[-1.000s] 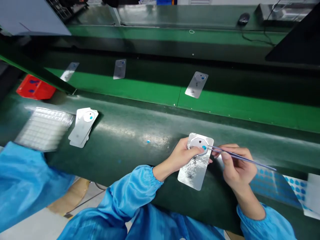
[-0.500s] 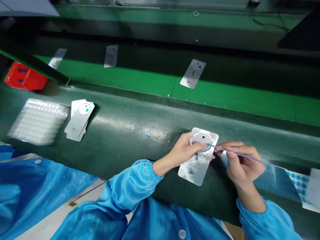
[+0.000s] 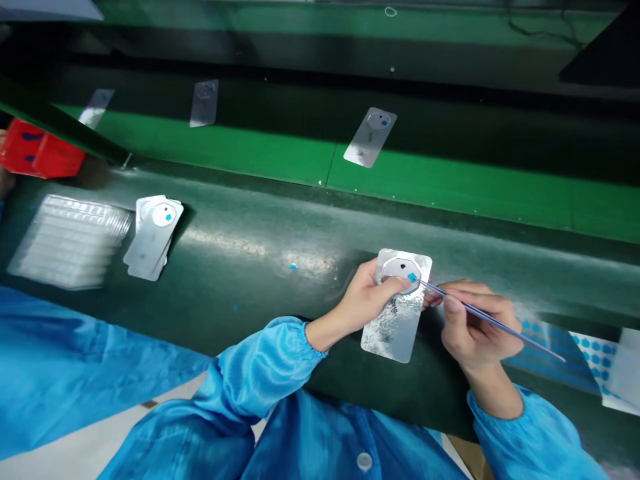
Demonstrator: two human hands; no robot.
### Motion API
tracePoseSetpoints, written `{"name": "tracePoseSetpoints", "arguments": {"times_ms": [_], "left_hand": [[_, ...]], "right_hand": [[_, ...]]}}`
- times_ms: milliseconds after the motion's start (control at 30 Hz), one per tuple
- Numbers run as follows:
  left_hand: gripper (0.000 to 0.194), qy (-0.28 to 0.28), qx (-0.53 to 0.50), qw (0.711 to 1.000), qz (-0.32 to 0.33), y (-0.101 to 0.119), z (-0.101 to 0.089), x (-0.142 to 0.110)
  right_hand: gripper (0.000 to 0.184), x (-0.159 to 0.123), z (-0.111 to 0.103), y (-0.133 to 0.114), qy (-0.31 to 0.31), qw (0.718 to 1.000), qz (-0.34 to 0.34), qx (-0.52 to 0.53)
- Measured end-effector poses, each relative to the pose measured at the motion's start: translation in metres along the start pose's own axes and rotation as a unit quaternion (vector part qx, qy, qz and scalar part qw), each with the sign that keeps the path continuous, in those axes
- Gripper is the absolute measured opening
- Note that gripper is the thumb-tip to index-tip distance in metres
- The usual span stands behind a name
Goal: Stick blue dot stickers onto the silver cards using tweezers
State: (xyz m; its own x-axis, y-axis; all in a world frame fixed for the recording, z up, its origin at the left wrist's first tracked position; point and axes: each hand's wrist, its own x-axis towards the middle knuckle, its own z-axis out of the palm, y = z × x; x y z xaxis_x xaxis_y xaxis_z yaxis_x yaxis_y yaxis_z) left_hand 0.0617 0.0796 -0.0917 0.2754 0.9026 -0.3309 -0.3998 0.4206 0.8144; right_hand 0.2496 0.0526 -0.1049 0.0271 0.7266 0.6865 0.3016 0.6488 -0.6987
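My left hand (image 3: pixel 357 301) grips a silver phone back cover (image 3: pixel 393 337) by its left edge, thumb lying over the round camera ring (image 3: pixel 400 267). A small blue sticker (image 3: pixel 413 277) sits on the ring's right part, just beyond my thumb tip. Closed around thin metal tweezers (image 3: pixel 493 320), my right hand (image 3: pixel 480 327) holds their tips at the cover's right edge, close to the sticker. Whether the tips touch the sticker I cannot tell. Partly behind my right hand lies a sheet of blue stickers (image 3: pixel 595 357).
Farther off, a green belt (image 3: pixel 280 150) carries several covers, one nearest at right (image 3: pixel 370 138). At left are stacked covers (image 3: pixel 153 240), clear plastic trays (image 3: pixel 67 243), and a red bin (image 3: pixel 43 150) behind a green post (image 3: pixel 65 123). A blue sleeve (image 3: pixel 75 367) of another person shows.
The tweezer tips have drawn back slightly right from the sticker, which shows more fully now. The cover is turned a little more upright. Covers on the belt appear shifted left.
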Motion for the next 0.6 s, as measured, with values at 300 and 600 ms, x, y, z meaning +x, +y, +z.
{"name": "tracePoseSetpoints", "arguments": {"times_ms": [300,600], "left_hand": [[0.032,-0.002,-0.022,1.000,-0.010,0.0011,0.0018,-0.0004],[0.037,-0.014,-0.064,0.997,-0.042,0.0040,0.0053,-0.0032]], "right_hand": [[0.015,-0.0012,-0.0028,0.0032,0.007,1.000,0.010,-0.016],[0.011,-0.0045,-0.0039,0.0036,0.001,0.999,0.014,-0.035]]}}
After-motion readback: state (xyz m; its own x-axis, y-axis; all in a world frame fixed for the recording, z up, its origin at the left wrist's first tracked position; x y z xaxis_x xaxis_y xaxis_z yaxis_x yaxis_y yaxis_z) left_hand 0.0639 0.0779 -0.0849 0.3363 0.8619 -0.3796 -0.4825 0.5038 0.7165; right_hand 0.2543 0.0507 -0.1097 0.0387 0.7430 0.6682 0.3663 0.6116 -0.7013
